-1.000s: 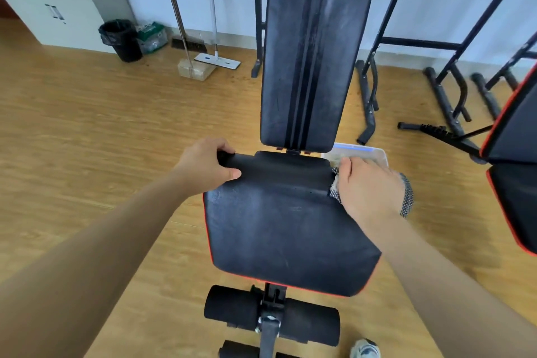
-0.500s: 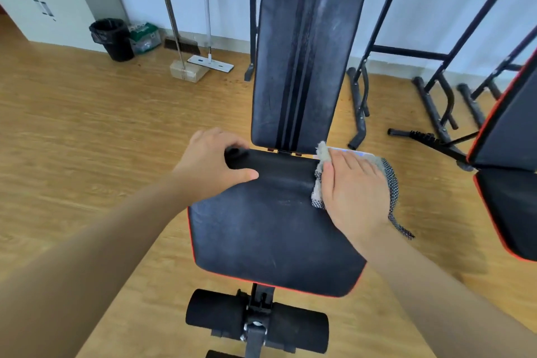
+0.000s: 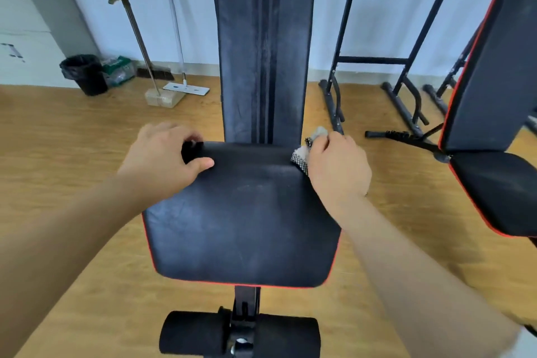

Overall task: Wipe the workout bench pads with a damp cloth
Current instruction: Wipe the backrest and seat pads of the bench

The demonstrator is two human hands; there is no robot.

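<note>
A: L hand (image 3: 162,160), what's it doing?
B: It's gripping the far-left corner of the seat pad (image 3: 241,227). Thumb's lying on top, fingers are curling over the back edge.
A: And the cloth (image 3: 300,158)?
B: It's sitting at the far-right corner of the same pad, right where the pad is meeting the back pad (image 3: 264,61). Checked black & white, w/ a grey bit poking up past the knuckles.
A: R hand (image 3: 334,166)?
B: It's clutching the cloth, fingers curling round it, and pressing it vs. the pad's corner. Most of the cloth is hiding under the hand.
A: Back pad?
B: It's standing steeply, w/ pale smears showing on the black cover.
A: Rest of the bench (image 3: 247,299)?
B: Foam rollers (image 3: 189,331) are sticking out at the near end, below the seat pad.
A: Anything else, quick?
B: A second bench (image 3: 494,81) is standing at the right, apart. A bin (image 3: 84,74) & a mop (image 3: 186,88) are sitting by the far wall on the wood floor (image 3: 72,139).
</note>
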